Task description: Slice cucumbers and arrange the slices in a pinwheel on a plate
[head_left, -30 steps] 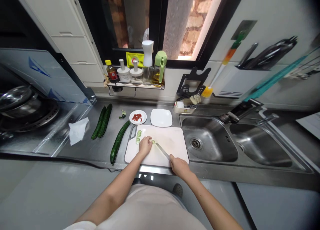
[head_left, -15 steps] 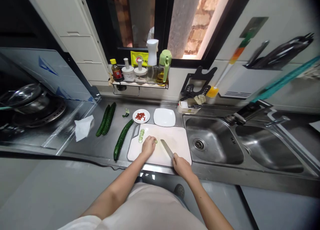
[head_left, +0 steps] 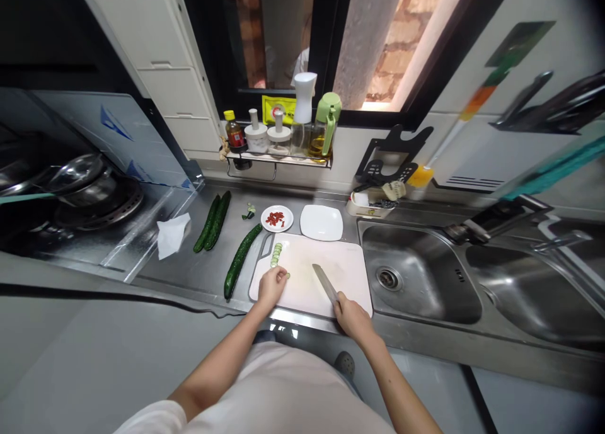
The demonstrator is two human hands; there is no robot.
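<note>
My right hand point(head_left: 352, 317) is wrapped round the handle of a kitchen knife point(head_left: 325, 282), its blade lying at a slant over the white cutting board point(head_left: 347, 264). At the board's left side my left hand point(head_left: 273, 286) is closed in a pinch, with a small green cucumber piece point(head_left: 288, 275) showing at its fingertips. A short row of cucumber slices point(head_left: 276, 252) lies just beyond that hand. Left of the board rests a whole cucumber point(head_left: 241, 261), and two more cucumbers point(head_left: 212, 222) lie side by side farther left.
Behind the board stand a small plate of red pieces point(head_left: 276, 218) and a white square plate point(head_left: 321, 222). Green trimmings point(head_left: 248, 211) and a paper towel point(head_left: 172, 235) lie to the left. A steel sink point(head_left: 416, 264) borders the right side. A seasoning rack point(head_left: 283, 159) hangs above.
My left hand has moved left and nearer to me across the board, toward the row of slices, with the cucumber piece. The knife stays in my right hand. The camera view has shifted.
</note>
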